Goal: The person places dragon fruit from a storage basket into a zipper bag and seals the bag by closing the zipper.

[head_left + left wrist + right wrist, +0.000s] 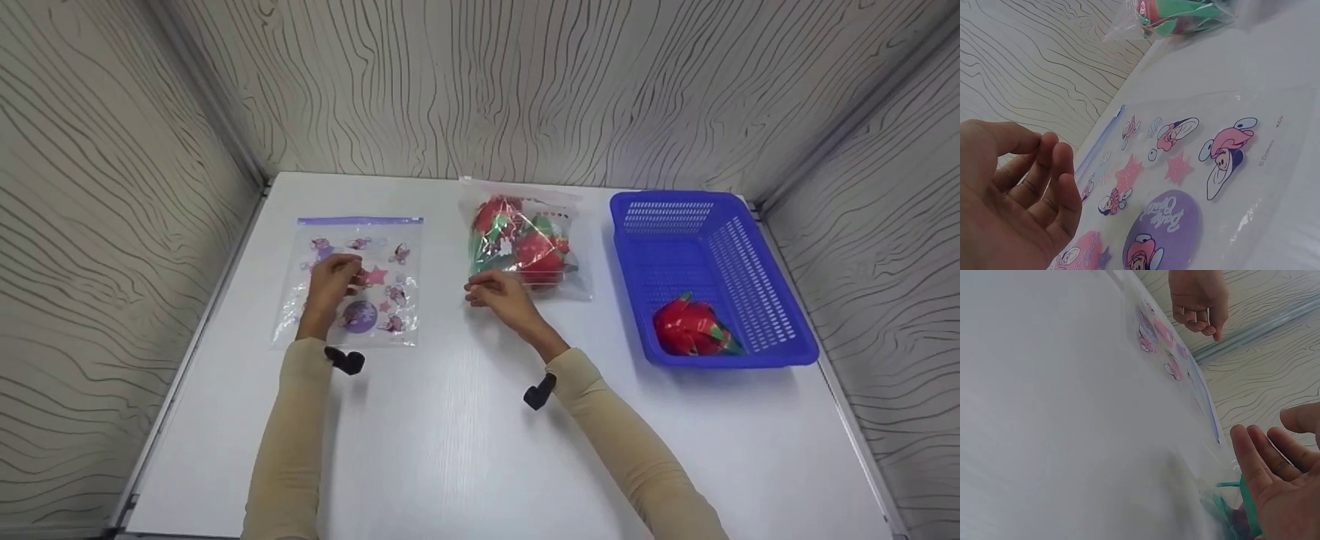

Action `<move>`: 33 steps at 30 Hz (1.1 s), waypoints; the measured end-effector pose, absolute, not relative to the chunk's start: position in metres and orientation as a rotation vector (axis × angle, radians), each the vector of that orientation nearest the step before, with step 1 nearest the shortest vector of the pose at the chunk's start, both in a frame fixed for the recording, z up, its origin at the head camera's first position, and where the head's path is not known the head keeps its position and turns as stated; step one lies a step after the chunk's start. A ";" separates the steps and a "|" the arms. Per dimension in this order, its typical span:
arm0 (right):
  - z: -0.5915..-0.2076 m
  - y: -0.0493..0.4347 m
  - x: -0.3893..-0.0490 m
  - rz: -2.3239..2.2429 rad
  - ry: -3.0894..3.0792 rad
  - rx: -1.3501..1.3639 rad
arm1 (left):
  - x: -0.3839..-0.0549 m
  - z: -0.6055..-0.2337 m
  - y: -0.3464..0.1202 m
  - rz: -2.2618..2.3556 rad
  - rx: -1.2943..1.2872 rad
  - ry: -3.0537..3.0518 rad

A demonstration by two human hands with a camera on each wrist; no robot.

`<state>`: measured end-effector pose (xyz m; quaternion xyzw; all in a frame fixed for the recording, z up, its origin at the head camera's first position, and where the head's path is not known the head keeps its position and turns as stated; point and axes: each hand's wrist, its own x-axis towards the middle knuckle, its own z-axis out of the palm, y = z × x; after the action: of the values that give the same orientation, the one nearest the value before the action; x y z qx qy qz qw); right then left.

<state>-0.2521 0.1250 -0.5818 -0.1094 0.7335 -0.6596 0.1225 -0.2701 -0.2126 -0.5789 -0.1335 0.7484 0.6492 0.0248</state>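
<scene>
A clear zip bag (405,307) printed with pink stars, cartoon figures and a purple circle lies flat at the left, its purple zip strip toward the back wall. Above it hovers my left hand (331,283), fingers loosely bent, holding nothing. Near the table's middle, a second clear zip bag (581,274) contains red dragon fruits (541,256) with green tips. My right hand (504,301) is by that bag's front left corner, its fingers relaxed; the right wrist view shows thumb and fingers apart with nothing between them.
A blue plastic basket (628,300) with slotted sides stands at the right of the white table (420,450). One red dragon fruit (691,328) lies at its near end. Wood-patterned panels (450,90) enclose the table at the back and both sides.
</scene>
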 end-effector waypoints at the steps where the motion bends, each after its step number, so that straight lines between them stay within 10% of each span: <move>1: -0.583 0.123 -0.251 -1.917 2.137 -0.315 | -0.270 -0.580 -0.214 2.006 -0.425 2.322; 33: -0.600 0.085 -0.244 -1.766 2.048 -0.284 | -0.256 -0.598 -0.266 1.771 -0.724 2.689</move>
<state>-0.2441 0.0852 -0.6003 -0.1023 0.7364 -0.6350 0.2099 -0.2555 -0.2659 -0.5976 -0.2186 0.8122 0.5350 -0.0792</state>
